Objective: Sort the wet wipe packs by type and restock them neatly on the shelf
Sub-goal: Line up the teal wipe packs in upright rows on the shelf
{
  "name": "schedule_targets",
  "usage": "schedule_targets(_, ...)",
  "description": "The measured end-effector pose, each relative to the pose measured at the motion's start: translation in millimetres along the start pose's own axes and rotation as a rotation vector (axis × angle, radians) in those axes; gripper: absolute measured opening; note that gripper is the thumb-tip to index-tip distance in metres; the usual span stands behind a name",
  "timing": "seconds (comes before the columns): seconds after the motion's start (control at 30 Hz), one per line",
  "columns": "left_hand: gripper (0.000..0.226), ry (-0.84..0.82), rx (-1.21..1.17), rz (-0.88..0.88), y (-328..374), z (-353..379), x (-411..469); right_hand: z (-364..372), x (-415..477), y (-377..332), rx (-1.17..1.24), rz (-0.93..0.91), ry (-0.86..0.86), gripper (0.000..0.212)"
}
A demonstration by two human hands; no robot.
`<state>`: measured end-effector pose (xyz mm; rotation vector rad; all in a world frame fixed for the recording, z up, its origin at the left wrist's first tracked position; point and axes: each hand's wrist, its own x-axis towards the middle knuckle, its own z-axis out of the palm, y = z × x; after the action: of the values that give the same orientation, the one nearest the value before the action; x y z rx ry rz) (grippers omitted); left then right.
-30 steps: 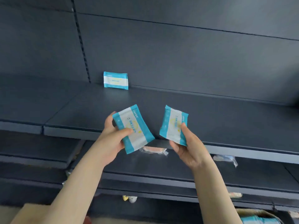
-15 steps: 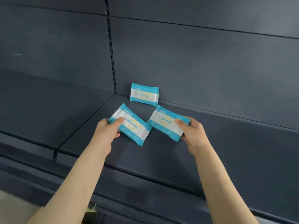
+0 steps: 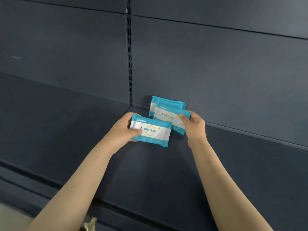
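You are facing a dark grey metal shelf point(image 3: 225, 172) with a dark grey back wall point(image 3: 216, 64) behind it. A thin black strip with little slots point(image 3: 130, 64) runs down that wall, and every place here is told from that strip. Far below the strip, at the very bottom edge, a small shiny gold crinkly thing point(image 3: 90, 224) peeks out. You cannot tell what it is. Low down and far left of the strip is a bit of pale floor point(image 3: 10, 219).

Just right of the foot of the strip, a soft plastic wet wipe pack, blue with a white band, stands against the wall. This is the back pack point(image 3: 168, 103). The middle pack point(image 3: 166, 118) sits right in front of it and hides most of it. Your right hand point(image 3: 194, 124) grips the right end of the middle pack, with the thumb on the front and the fingers curled round. You cannot tell if these two packs touch.

Just below the foot of the strip, nearer to you, is the front pack point(image 3: 153, 131). Your left hand point(image 3: 120, 129) holds its left end, thumb across the front. Its top right corner covers the lower left corner of the middle pack. You cannot tell if it rests on the shelf.

The front pack is blue along the top and bottom and white in the middle. It has a yellow shield picture and blue writing. All three packs look like the same kind.
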<state>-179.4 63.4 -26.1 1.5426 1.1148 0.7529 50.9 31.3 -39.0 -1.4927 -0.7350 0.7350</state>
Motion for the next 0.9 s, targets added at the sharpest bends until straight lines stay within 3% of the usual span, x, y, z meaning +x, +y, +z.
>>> schedule_targets(0.13,0.035,0.022,0.181,0.139,-1.7,3.3,44.5,14.8,12.4,2.2,-0.002,-0.051,0.097,0.007)
schedule_targets(0.23,0.032,0.077,0.244,0.223,-3.9,10.3,75.7,17.9,10.8,3.2,-0.009,-0.076,0.177,0.019)
schedule_targets(0.33,0.032,0.089,0.285,0.292,-8.4,19.7,95.5,15.1,3.6,9.6,-0.04,-0.08,0.148,0.02)
schedule_targets(0.47,0.038,0.115,0.237,0.38,-17.6,26.7,105.9,8.7,4.8,24.7,-0.241,-0.15,0.148,0.04)
schedule_targets(0.6,0.039,0.117,0.222,0.396,-23.1,27.0,105.6,12.7,-0.9,22.2,-0.032,-0.138,0.098,0.04)
schedule_targets(0.9,0.051,0.154,0.341,0.472,-24.1,32.0,108.5,22.2,-0.6,21.2,-0.328,-0.261,0.21,0.028)
